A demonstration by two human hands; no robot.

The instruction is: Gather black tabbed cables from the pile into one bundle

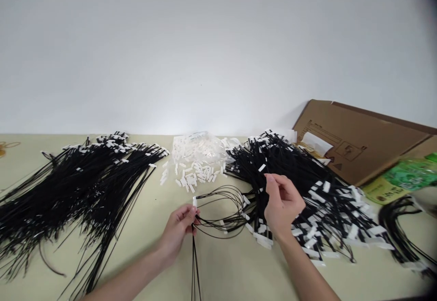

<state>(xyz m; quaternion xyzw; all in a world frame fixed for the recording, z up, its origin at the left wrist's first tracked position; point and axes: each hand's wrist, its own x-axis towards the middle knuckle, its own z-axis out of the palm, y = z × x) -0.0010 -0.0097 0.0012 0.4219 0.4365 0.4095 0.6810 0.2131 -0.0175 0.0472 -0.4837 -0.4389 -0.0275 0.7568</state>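
My left hand (182, 223) is closed around a thin bundle of black wires (194, 264) with a white connector (194, 201) standing up at the fingertips. From that hold, several thin black wires (218, 194) loop to the right, toward the right-hand pile. My right hand (283, 201) is pinched in front of the pile of black wires (290, 164). A small white piece (262, 167) shows just beyond its fingertips. Whether the pinch grips it, or a fine wire, I cannot make out.
Another big pile of black wires (68, 187) with white ends covers the left side. Loose white connectors (198, 176) lie before a clear plastic bag (200, 148) near the wall. At right lean a cardboard box (358, 141), a green and yellow packet (403, 178) and a wire coil (396, 228).
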